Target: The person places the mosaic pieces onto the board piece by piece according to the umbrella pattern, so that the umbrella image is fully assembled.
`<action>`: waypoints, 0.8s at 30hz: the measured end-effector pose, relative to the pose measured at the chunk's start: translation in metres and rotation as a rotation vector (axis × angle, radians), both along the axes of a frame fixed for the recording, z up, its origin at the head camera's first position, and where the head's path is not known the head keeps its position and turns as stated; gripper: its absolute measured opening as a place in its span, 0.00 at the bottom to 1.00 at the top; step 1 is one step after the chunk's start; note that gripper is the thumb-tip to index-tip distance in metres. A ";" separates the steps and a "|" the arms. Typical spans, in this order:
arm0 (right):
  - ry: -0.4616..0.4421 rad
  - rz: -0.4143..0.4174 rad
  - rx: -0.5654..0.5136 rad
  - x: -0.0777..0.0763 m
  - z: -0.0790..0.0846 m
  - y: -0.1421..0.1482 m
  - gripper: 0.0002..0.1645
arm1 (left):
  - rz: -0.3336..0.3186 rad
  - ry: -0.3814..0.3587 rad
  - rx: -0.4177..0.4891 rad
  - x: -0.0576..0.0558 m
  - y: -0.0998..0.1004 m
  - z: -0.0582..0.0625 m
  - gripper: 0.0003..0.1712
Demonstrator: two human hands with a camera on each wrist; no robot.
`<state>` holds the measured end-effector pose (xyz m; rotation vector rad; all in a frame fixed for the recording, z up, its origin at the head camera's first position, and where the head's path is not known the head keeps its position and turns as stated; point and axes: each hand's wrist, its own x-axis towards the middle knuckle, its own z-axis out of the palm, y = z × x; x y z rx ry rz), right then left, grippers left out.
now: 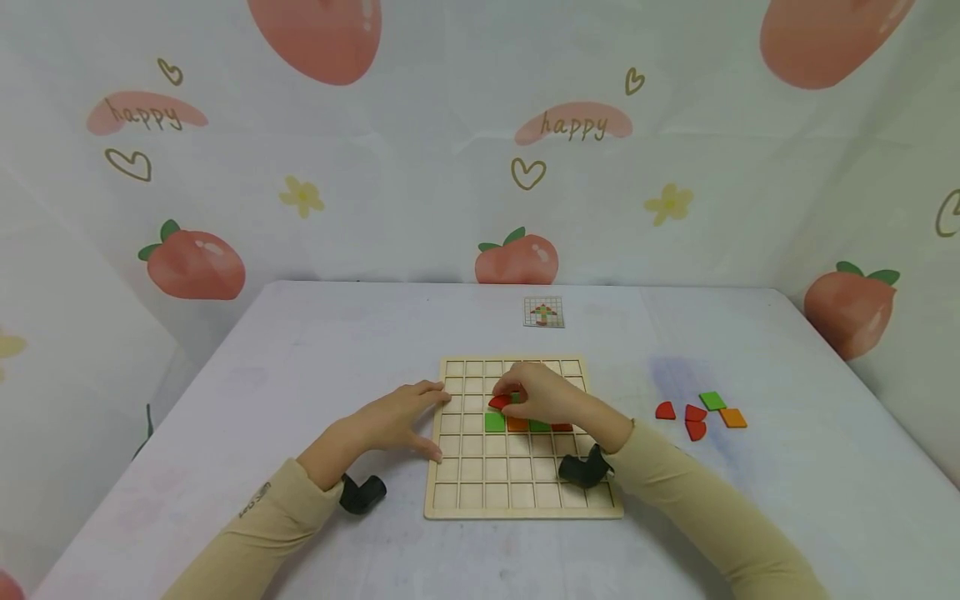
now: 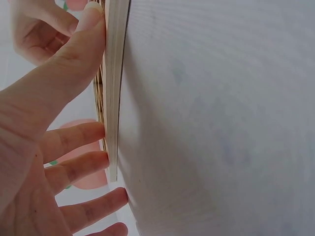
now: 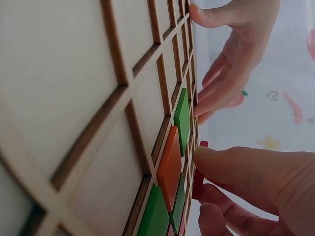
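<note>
A wooden grid board (image 1: 471, 471) lies flat on the table. My left hand (image 1: 393, 419) is at its left side, fingers extended, with the thumb and some fingertips against the edge. Over the middle of the board, my right hand (image 1: 551, 392) pinches a red quarter-circle piece (image 3: 198, 183) between thumb and fingers. Just below it, a row of pieces sits in the grid: a green tile (image 1: 495, 422), an orange tile (image 1: 517, 424), another green tile (image 1: 540, 426) and a red piece (image 1: 562, 427). One more green tile shows behind the right fingers, partly hidden.
Right of the board lie loose red quarter-circle pieces (image 1: 696, 430), a green tile (image 1: 712, 402) and an orange tile (image 1: 733, 418). Beyond the board is a small card (image 1: 543, 312) with a coloured grid pattern. Black camera mounts (image 1: 363, 495) hang at both wrists.
</note>
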<state>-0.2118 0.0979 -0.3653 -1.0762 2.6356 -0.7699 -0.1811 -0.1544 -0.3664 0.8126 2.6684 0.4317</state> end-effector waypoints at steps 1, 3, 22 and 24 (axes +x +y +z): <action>0.005 0.005 0.002 0.000 0.000 -0.001 0.12 | 0.000 -0.001 -0.001 0.000 0.000 0.000 0.49; 0.011 0.014 0.008 -0.001 -0.001 -0.003 0.12 | 0.003 -0.005 -0.002 0.000 0.000 0.000 0.49; -0.037 0.000 0.028 -0.003 -0.002 -0.009 0.12 | 0.011 -0.012 -0.011 0.000 0.000 -0.001 0.49; -0.038 -0.002 0.028 -0.003 -0.002 -0.009 0.11 | 0.012 -0.012 -0.013 0.000 0.000 0.000 0.49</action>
